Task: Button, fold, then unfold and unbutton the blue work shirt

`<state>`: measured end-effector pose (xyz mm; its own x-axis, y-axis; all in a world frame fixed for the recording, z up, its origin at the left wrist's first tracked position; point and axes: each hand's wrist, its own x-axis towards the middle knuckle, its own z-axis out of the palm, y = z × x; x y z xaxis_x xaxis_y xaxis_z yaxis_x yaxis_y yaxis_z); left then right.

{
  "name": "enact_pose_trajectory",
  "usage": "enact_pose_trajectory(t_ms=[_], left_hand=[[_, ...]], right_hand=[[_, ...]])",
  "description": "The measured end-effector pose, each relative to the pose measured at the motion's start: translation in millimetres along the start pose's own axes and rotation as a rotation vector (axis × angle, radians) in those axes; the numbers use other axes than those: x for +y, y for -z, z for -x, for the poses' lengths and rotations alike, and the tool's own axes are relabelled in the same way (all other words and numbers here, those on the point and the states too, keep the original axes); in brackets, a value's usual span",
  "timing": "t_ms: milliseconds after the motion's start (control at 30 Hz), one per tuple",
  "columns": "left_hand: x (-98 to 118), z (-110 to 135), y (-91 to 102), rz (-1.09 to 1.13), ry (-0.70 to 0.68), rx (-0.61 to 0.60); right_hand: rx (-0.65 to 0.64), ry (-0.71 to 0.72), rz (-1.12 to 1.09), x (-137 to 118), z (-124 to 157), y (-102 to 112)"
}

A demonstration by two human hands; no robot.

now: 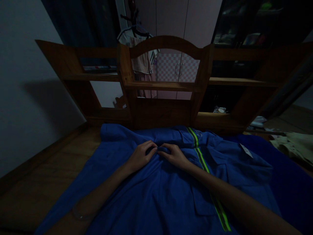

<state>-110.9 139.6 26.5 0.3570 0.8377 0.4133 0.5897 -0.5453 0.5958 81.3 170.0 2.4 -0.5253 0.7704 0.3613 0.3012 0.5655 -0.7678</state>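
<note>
A blue work jacket [156, 192] with a yellow-green reflective stripe [202, 163] lies spread on a wooden surface in front of me. My left hand [140, 156] and my right hand [173, 155] meet at the middle of the garment, near its far edge. Both have their fingers curled and pinch a small fold of the blue fabric between them. A white label [245, 150] shows on the jacket's right side.
A wooden headboard with shelves [161, 85] stands just behind the jacket. A white wall [26, 98] runs along the left. Pale cloth [293, 145] lies at the right edge. Clothes hang on hangers [141, 55] beyond the headboard. The room is dim.
</note>
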Motion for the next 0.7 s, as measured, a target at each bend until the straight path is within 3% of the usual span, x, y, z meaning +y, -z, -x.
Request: enact_pose_trajectory(t_ms=[200, 367, 533, 600, 700], left_hand=[[-9.2, -1.2, 4.1, -0.139, 0.031, 0.004], [-27.0, -1.5, 39.8, -0.275, 0.033, -0.055], [-37.0, 5.9, 71.3, -0.289, -0.022, -0.117], [-37.4, 7.6, 67.2, -0.261, 0.008, -0.108], [-38.0, 3.8, 43.6, -0.198, 0.057, -0.082]], right_hand=[[-0.035, 0.016, -0.004, 6.7, -3.7, 7.7], [-0.026, -0.016, 0.038, 5.0, -6.2, 22.2], [0.083, -0.152, 0.464, -0.4, -13.7, 64.0], [0.055, -0.239, 0.693, -0.4, -14.7, 85.7], [-0.083, -0.352, 0.939, 0.4, -11.5, 109.7]])
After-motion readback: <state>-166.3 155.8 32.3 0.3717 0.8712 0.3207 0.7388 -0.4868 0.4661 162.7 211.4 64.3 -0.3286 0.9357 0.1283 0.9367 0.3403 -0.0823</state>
